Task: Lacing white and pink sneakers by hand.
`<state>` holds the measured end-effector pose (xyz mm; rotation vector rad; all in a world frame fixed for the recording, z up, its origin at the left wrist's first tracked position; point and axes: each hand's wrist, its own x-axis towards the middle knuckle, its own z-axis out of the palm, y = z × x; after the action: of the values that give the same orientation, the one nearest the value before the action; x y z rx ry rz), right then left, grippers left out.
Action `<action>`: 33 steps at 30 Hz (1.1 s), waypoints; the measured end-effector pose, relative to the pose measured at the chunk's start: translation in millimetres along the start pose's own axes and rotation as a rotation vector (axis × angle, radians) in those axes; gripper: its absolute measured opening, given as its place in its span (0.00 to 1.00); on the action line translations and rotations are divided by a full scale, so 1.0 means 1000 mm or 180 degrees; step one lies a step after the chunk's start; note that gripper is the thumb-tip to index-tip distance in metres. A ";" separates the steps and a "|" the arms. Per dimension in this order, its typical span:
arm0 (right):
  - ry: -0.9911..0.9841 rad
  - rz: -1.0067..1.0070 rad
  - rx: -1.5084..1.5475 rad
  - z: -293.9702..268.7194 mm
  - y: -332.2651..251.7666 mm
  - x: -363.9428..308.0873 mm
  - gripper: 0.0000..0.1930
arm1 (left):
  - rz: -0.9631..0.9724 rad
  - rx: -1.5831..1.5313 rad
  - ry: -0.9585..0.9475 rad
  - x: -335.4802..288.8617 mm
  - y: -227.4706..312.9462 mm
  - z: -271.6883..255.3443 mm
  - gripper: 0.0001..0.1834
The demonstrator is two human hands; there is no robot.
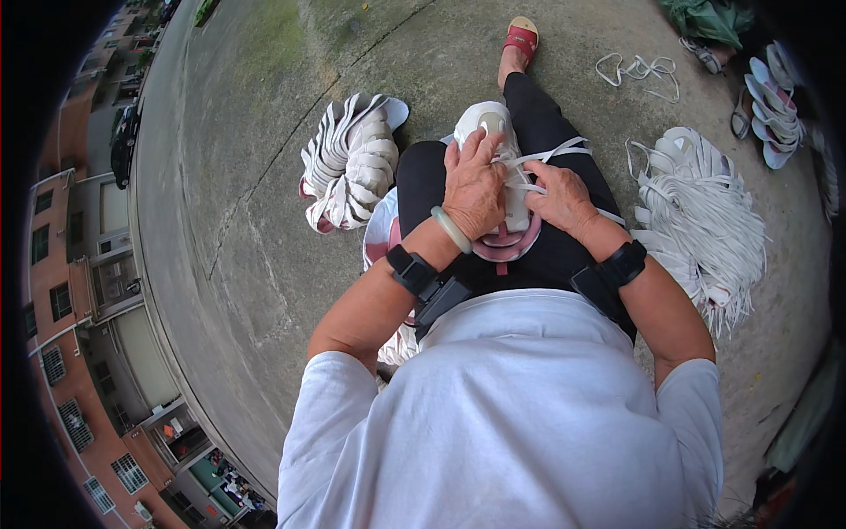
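A white shoe upper (483, 117) with pink lining rests on my lap, its toe pointing away from me. My left hand (476, 187) lies over its side and holds it, fingers stretched across the front opening. White shoelace (557, 153) runs from the eyelets and loops over my right thigh. Beside the upper, my right hand (562, 201) is closed, with the lace pinched between thumb and fingers. The palm side of both hands is hidden.
Nested white shoe uppers (352, 167) stand on the concrete to the left. At right lies a heap of white laces (705, 225) with uppers beneath. Loose laces (639, 72) lie beyond my right foot. Another stack of uppers (773, 115) sits farther right, near a co-worker's sandalled feet.
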<state>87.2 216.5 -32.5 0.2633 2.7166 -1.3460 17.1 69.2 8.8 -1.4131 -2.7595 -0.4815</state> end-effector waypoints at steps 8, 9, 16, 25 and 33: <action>0.0091 0.0081 -0.0308 0.005 0.002 -0.008 0.14 | -0.2215 0.1428 0.0023 -0.193 -0.174 -0.071 0.06; 0.0042 0.0078 -0.0343 0.006 0.002 -0.007 0.14 | -0.2981 0.1918 -0.0425 -0.227 -0.190 -0.087 0.08; 0.0300 -0.0226 -0.0720 0.009 -0.007 -0.013 0.18 | -0.3901 0.1792 -0.1094 -0.267 -0.197 -0.078 0.11; 0.0883 0.0104 0.0442 0.003 0.010 -0.001 0.19 | -0.0590 -0.0875 0.0608 -0.071 -0.090 -0.012 0.08; 0.0047 -0.0362 0.0333 0.002 0.013 0.024 0.11 | -0.0317 -0.0689 -0.0057 -0.040 -0.048 0.004 0.11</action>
<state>66.5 225.4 -47.7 0.1285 2.7145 -1.5243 3.3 12.2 -13.3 -1.3255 -2.8764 -0.7963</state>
